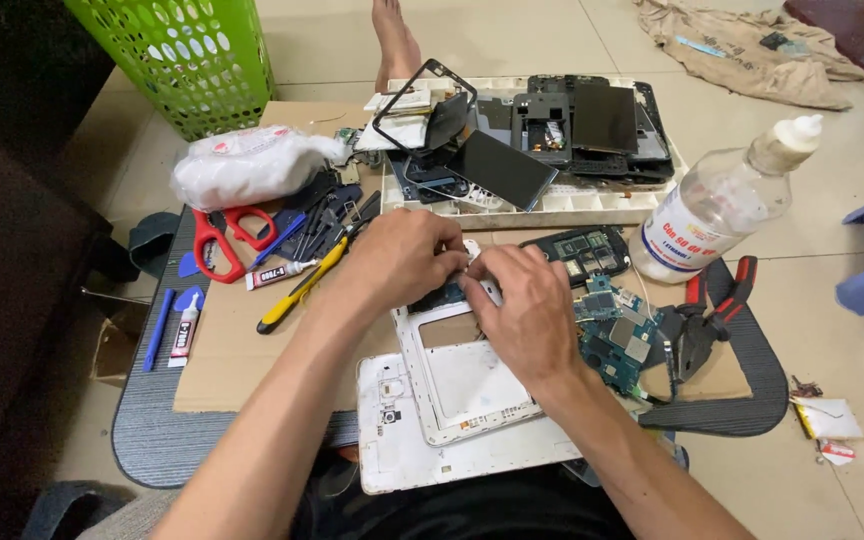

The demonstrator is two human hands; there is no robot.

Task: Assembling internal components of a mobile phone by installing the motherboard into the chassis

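**Small part worked loose at top of white phone frame**

White back cover [402, 455] lies nearest the camera, at the lap edge, with the white phone frame [462, 385] stacked partly on top of it. Both hands are met at the frame's upper edge. Left hand [402, 258] is curled, fingertips pinched on a small white part [472, 252] at the frame top. Right hand [527, 310] is closed likewise, thumb and forefinger pressed on the same spot; what exactly is gripped is hidden by the fingers. Step judged: a small component is being pried or seated at the frame's top edge. Next move judged to call for a fine, steady pull with the frame kept flat. Green circuit boards [617, 330] lie just right of the right hand, red-handled pliers [707, 315] beyond. Yellow-handled screwdriver [297, 290], glue tube [277, 272] and red scissors [222, 240] lie left on the cardboard sheet [222, 370]. Tray of phone parts [552, 205] and a clear liquid bottle [722, 205] sit farther back.
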